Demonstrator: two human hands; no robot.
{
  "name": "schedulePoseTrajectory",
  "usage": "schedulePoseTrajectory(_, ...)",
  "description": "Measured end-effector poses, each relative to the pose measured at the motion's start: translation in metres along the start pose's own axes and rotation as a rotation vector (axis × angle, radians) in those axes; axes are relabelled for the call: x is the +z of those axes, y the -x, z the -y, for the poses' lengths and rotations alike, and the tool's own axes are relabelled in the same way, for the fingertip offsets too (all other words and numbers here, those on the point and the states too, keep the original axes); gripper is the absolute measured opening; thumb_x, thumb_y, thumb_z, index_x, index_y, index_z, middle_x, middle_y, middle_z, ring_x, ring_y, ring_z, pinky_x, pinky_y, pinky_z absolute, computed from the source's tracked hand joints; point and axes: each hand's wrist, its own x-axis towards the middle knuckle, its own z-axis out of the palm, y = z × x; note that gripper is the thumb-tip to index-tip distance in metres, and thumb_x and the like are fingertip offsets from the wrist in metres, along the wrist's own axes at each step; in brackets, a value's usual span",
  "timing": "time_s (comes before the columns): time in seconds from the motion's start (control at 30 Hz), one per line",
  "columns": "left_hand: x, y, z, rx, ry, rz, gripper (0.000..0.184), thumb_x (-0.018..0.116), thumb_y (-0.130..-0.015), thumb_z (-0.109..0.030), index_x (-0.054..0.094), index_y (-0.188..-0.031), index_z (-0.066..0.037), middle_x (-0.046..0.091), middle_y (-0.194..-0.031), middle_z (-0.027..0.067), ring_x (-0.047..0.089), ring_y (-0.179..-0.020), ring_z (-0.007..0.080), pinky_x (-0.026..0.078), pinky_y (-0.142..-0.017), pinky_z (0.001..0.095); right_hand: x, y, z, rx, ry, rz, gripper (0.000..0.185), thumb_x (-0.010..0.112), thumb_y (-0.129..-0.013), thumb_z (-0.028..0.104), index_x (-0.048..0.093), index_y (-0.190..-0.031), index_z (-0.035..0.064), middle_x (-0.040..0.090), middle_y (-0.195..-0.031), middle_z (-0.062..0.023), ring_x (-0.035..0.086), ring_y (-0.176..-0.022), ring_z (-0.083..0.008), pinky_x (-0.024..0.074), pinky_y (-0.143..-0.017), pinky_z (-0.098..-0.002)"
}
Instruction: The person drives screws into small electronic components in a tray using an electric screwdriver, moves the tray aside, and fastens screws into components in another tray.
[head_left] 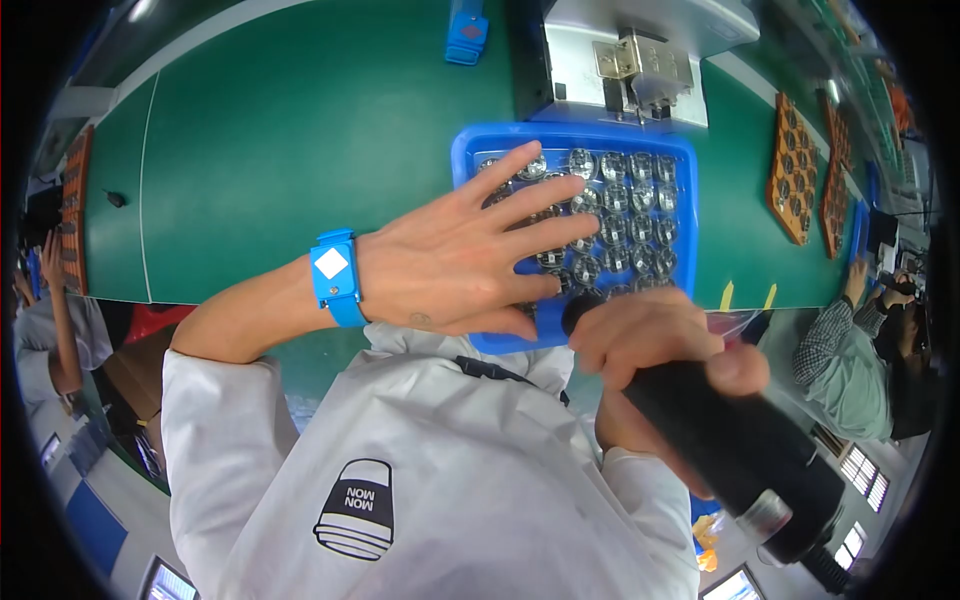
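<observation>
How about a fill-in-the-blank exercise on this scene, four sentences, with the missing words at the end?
1. The left hand, fingers spread, is over a shallow rectangular plastic tray coloured ____.
2. The right hand grips a thick cylindrical handheld tool coloured ____.
3. The blue wristband with a white diamond-shaped patch is on the person's ____ wrist.
4. The smooth, flat tabletop under the tray is coloured ____.

Missing words: blue; black; left; green.

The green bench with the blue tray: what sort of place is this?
Probably a factory or assembly workshop. The blue tray holds rows of small, round, shiny parts, the right hand holds a black handheld tool, and other people are along the green bench.
</observation>
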Motion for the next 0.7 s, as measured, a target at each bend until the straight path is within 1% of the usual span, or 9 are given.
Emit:
schedulePoseTrajectory(0.33,0.003,-0.001,0.000,-0.005,-0.043,-0.008,0.045,0.075,-0.075,-0.049,0.075,-0.101,-0.013,0.044,-0.149,0.0131,0.030,-0.145,0.0386,0.020,-0.117,0.0671,0.003,-0.005,-0.002,0.233,0.010,0.025,0.037,0.049,-0.079,0.027,0.062,-0.077,-0.0076,0.063,-0.069,-0.0192,0.063,-0.065,-0.0362,0.0527,-0.065,-0.0410)
schedulePoseTrajectory(0.4,0.002,-0.001,0.000,-0.011,-0.035,-0.007,0.045,0.074,-0.076,-0.050,0.075,-0.101,-0.012,0.044,-0.148,0.0137,0.031,-0.144,0.0391,0.020,-0.117,0.0670,0.002,-0.004,-0.020,-0.102,0.002,0.129,0.037,0.051,-0.081,0.028,0.060,-0.072,-0.0061,0.063,-0.067,-0.0177,0.062,-0.059,-0.0336,0.0524,-0.060,-0.0387)
schedulePoseTrajectory(0.43,0.002,0.000,-0.001,-0.010,-0.037,-0.008,0.045,0.074,-0.076,-0.050,0.075,-0.101,-0.012,0.044,-0.148,0.0137,0.031,-0.144,0.0391,0.020,-0.117,0.0670,-0.009,-0.008,-0.019,-0.103,0.003,0.130,0.037,0.051,-0.081,0.028,0.060,-0.072,-0.0061,0.063,-0.067,-0.0177,0.062,-0.059,-0.0336,0.0524,-0.060,-0.0387)
schedulePoseTrajectory(0.5,0.002,0.000,0.000,0.001,-0.042,-0.016,0.045,0.073,-0.076,-0.049,0.075,-0.102,-0.013,0.045,-0.148,0.0143,0.032,-0.144,0.0398,0.020,-0.117,0.0671,-0.036,-0.015,-0.008,0.302,-0.136,0.433,0.052,0.046,-0.087,0.040,0.063,-0.077,-0.0080,0.066,-0.080,-0.0252,0.065,-0.067,-0.0392,0.0542,-0.067,-0.0484)
schedulePoseTrajectory(0.53,0.002,0.001,0.001,0.021,-0.030,-0.046,0.045,0.074,-0.076,-0.049,0.075,-0.102,-0.013,0.045,-0.148,0.0150,0.033,-0.143,0.0402,0.020,-0.117,0.0673,0.011,-0.021,0.004,0.166,-0.081,-0.168,0.032,0.057,-0.085,0.021,0.057,-0.063,-0.0019,0.063,-0.064,-0.0166,0.063,-0.055,-0.0296,0.0526,-0.055,-0.0355)
schedulePoseTrajectory(0.57,0.002,0.001,0.002,0.027,-0.039,-0.049,0.045,0.074,-0.076,-0.049,0.075,-0.102,-0.013,0.045,-0.148,0.0150,0.033,-0.143,0.0402,0.020,-0.117,0.0673,0.007,-0.023,0.002,0.157,-0.076,-0.165,0.032,0.057,-0.085,0.021,0.057,-0.063,-0.0019,0.063,-0.064,-0.0166,0.063,-0.055,-0.0296,0.0526,-0.055,-0.0355)
schedulePoseTrajectory(0.6,0.002,0.001,0.002,0.027,-0.030,-0.043,0.046,0.074,-0.076,-0.048,0.075,-0.103,-0.012,0.045,-0.148,0.0152,0.033,-0.143,0.0401,0.020,-0.116,0.0674,-0.004,-0.023,-0.004,-0.063,-0.100,-0.128,0.050,0.054,-0.087,0.047,0.036,-0.111,0.0063,0.061,-0.067,-0.0125,0.062,-0.052,-0.0262,0.0530,-0.049,-0.0352)
schedulePoseTrajectory(0.63,0.002,0.001,0.002,0.027,-0.017,-0.037,0.046,0.074,-0.075,-0.048,0.074,-0.104,-0.012,0.045,-0.148,0.0153,0.033,-0.143,0.0401,0.021,-0.116,0.0676,-0.014,-0.026,-0.006,-0.281,-0.124,-0.091,0.096,0.051,-0.090,0.073,0.016,-0.158,0.0144,0.060,-0.069,-0.0084,0.060,-0.049,-0.0228,0.0535,-0.043,-0.0349)
schedulePoseTrajectory(0.7,0.002,0.000,0.002,0.047,-0.014,-0.037,0.047,0.075,-0.075,-0.047,0.074,-0.106,-0.011,0.047,-0.147,0.0157,0.034,-0.142,0.0402,0.021,-0.116,0.0676,-0.027,-0.042,0.008,-0.314,-0.071,-0.071,0.096,0.049,-0.088,0.076,0.021,-0.157,0.0137,0.057,-0.073,-0.0080,0.058,-0.052,-0.0225,0.0528,-0.047,-0.0367)
